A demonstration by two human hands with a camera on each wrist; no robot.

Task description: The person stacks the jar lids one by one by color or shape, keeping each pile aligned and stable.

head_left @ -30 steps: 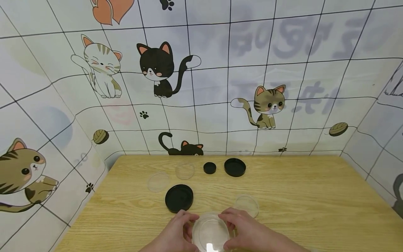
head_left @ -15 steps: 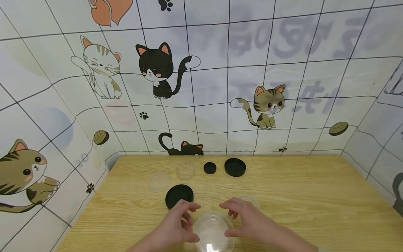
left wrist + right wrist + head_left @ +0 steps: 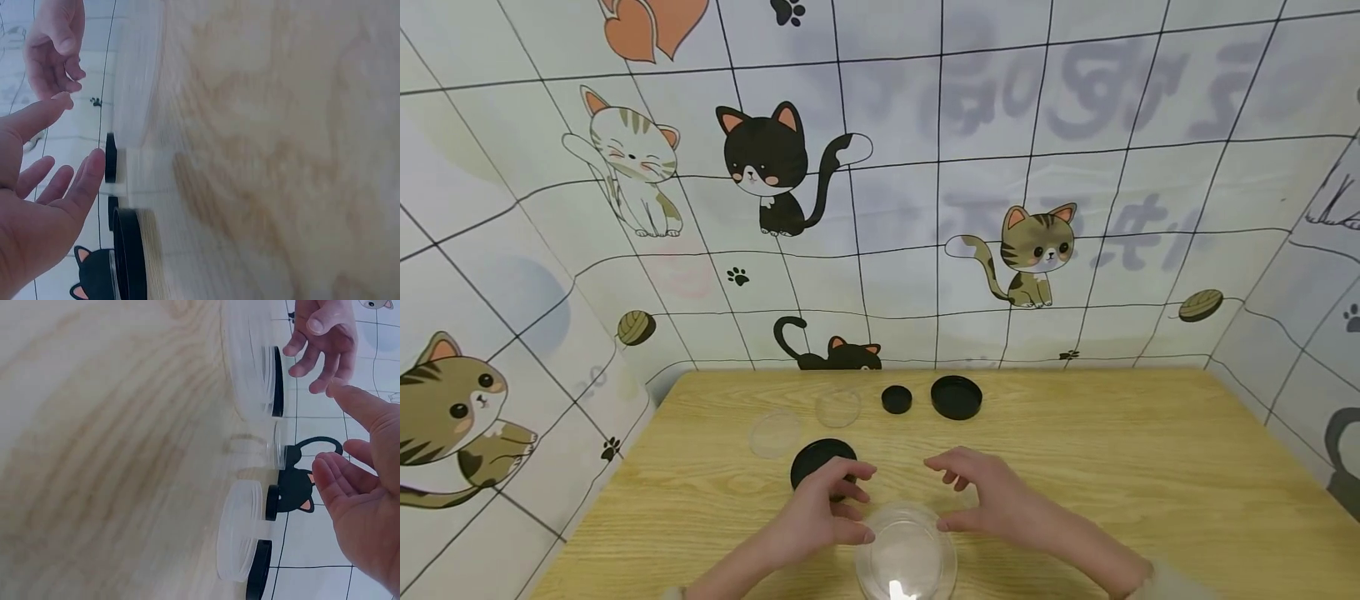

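A large clear round plastic dish (image 3: 907,553) lies on the table between my hands, in the lower middle of the head view. My left hand (image 3: 822,518) hovers at its left with fingers spread and relaxed, partly covering a large black round lid (image 3: 814,458). To the right of the dish is my right hand (image 3: 992,498), loosely bent and holding nothing. Both hands appear raised off the dish in the wrist views. A smaller clear dish (image 3: 240,531) shows in the right wrist view; my right hand hides it in the head view.
Toward the back lie a small black lid (image 3: 897,399) and a medium black lid (image 3: 957,397). Two clear round pieces (image 3: 777,433) sit at the back left, hard to make out against the wooden table (image 3: 1120,467). Cat-patterned cloth (image 3: 895,200) walls the back and sides.
Both hands have let go of the large clear dish, spread apart and moved slightly forward and up. The dish stays in place. My right hand now covers the smaller clear dish.
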